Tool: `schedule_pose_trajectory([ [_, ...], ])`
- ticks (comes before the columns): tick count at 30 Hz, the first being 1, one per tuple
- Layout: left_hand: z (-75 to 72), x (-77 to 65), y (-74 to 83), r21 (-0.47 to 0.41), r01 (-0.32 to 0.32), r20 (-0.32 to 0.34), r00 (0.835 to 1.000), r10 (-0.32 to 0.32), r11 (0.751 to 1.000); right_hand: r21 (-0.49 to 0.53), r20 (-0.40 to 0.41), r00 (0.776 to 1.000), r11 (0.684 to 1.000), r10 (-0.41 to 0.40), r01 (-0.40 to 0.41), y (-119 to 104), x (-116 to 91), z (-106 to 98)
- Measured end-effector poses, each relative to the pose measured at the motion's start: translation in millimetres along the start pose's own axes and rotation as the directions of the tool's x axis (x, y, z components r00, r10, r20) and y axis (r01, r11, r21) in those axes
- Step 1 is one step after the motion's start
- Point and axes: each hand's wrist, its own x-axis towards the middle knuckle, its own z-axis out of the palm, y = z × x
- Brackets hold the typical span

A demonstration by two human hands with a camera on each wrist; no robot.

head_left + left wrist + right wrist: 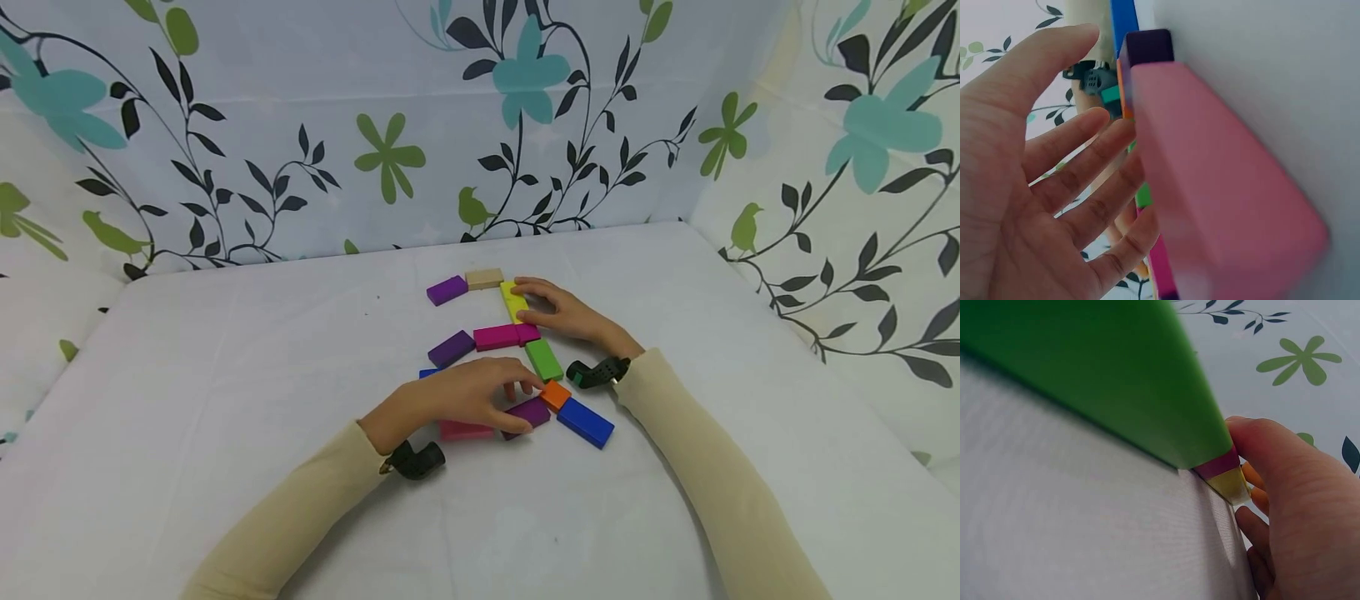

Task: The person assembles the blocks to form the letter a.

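My right hand [572,318] pinches the yellow block [512,302] at the far end of a line of coloured blocks, thumb at the near end and fingers at the far end. The right wrist view shows the thumb beside the yellow block [1230,485], behind a large green block [1104,375]. My left hand [467,392] hovers over the near blocks, its fingers loosely spread. Below it lie a purple block [534,410] and a pink block [467,431]. Its fingertips are close to an orange block [555,395]. In the left wrist view nothing is in the palm.
A blue block [585,422] lies at the near right, a green block [543,359] and magenta blocks [497,337] farther up. Two purple blocks, one far [447,290] and one nearer [452,348], and a tan block [484,278] lie on the white tabletop [262,375].
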Motion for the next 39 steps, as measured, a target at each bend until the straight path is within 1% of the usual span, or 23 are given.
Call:
schedule_pose_trajectory([
  [3,-4.1,-6.3,-2.0,-0.019,0.028,-0.015,1.0,-0.028,0.999,-0.01,-0.002,1.0,1.0,0.004,-0.004,1,-1,-2],
  [5,-7.3,-10.4,-3.7,-0.019,0.03,-0.03,0.999,-0.031,0.999,-0.015,-0.006,1.0,1.0,0.003,-0.003,1,-2,-4],
  [8,-10.1,-16.4,-7.2,0.0,0.012,-0.05,0.999,-0.012,1.0,-0.024,-0.012,1.0,1.0,0.003,-0.004,3,-4,-7],
  [10,-10.3,-20.4,-9.2,0.013,-0.002,-0.051,0.999,0.003,1.0,-0.033,-0.009,1.0,0.999,0.0,0.0,4,-4,-8],
  [15,-6.2,-28.7,-11.5,-0.014,-0.027,-0.029,0.999,0.026,1.0,-0.038,-0.008,1.0,0.999,0.012,-0.013,8,-6,-10],
  [18,-3.2,-30.7,-11.0,-0.038,-0.03,-0.021,0.999,0.029,0.999,-0.027,-0.01,1.0,1.0,0.011,-0.012,9,-8,-11],
  [25,0.2,-29.7,-11.1,-0.026,-0.047,-0.021,0.999,0.047,0.999,-0.014,-0.016,1.0,1.0,0.0,-0.001,10,-7,-10],
  [31,1.6,-30.7,-13.2,-0.051,-0.067,-0.028,0.997,0.066,0.996,-0.006,-0.015,1.0,1.0,-0.006,0.006,10,-5,-9],
  [33,1.9,-30.7,-14.0,-0.058,-0.086,-0.042,0.996,0.084,0.995,-0.004,-0.012,1.0,1.0,-0.007,0.007,11,-6,-10],
  [35,1.1,-31.1,-16.3,-0.057,-0.109,-0.074,0.992,0.105,0.992,-0.01,-0.01,1.0,1.0,-0.006,0.006,11,-7,-10],
  [37,-0.8,-31.6,-19.5,-0.046,-0.134,-0.123,0.984,0.128,0.99,-0.016,-0.009,1.0,1.0,-0.005,0.005,12,-9,-11],
  [39,-3.9,-32.7,-24.3,-0.024,-0.152,-0.192,0.971,0.145,0.988,-0.021,-0.015,1.0,1.0,0.0,0.0,13,-13,-12],
])
